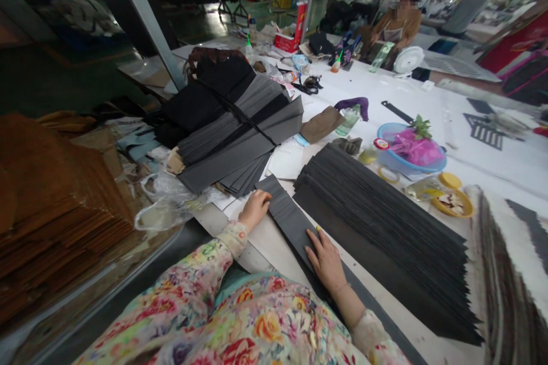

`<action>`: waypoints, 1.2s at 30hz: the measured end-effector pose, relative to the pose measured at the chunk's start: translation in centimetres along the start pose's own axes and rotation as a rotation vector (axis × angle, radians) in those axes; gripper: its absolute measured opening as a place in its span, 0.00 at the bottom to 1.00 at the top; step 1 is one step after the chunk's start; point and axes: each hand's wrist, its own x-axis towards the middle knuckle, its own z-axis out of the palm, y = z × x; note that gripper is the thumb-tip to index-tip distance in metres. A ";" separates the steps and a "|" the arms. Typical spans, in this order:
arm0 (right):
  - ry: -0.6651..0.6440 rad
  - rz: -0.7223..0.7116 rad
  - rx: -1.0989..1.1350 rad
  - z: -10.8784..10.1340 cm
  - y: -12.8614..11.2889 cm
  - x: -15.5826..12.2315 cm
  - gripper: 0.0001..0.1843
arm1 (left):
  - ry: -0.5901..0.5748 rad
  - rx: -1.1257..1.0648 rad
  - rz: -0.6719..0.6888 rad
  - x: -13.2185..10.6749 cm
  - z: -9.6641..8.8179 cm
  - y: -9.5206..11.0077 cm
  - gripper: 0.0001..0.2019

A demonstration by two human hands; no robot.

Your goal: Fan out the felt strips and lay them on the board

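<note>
A long dark grey strip of material [291, 217] lies slanting across the table's near edge in front of me. My left hand [256, 209] is at its far left end, with the fingers bent and closed on the strip's edge. Flat on the middle of the strip rests my right hand [327, 261], its fingers spread and nothing gripped in them. Just right of it, a long fanned stack of dark strips [385, 228] covers the table. Beyond my left hand is a tied bundle of grey and black pieces [244, 120].
Brown sheets [55, 217] are piled at the left, beside a clear plastic bag [165, 199]. On the white table stand a blue basin [387, 145] holding a pink bag and a yellow-lidded jar [423, 187]. A metal post [145, 17] rises at the back left. Another person [398, 23] sits across the table.
</note>
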 end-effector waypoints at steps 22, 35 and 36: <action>-0.012 0.048 0.004 -0.8 -1.1 0.3 0.24 | -0.175 0.074 -0.125 1.5 1.0 1.4 0.06; -0.005 0.058 0.006 -0.4 -1.3 0.6 0.24 | -0.127 0.039 -0.086 1.1 0.8 1.7 0.03; -0.001 0.059 0.008 -0.4 -1.2 0.6 0.24 | -0.102 -0.009 -0.084 0.9 0.8 1.7 0.07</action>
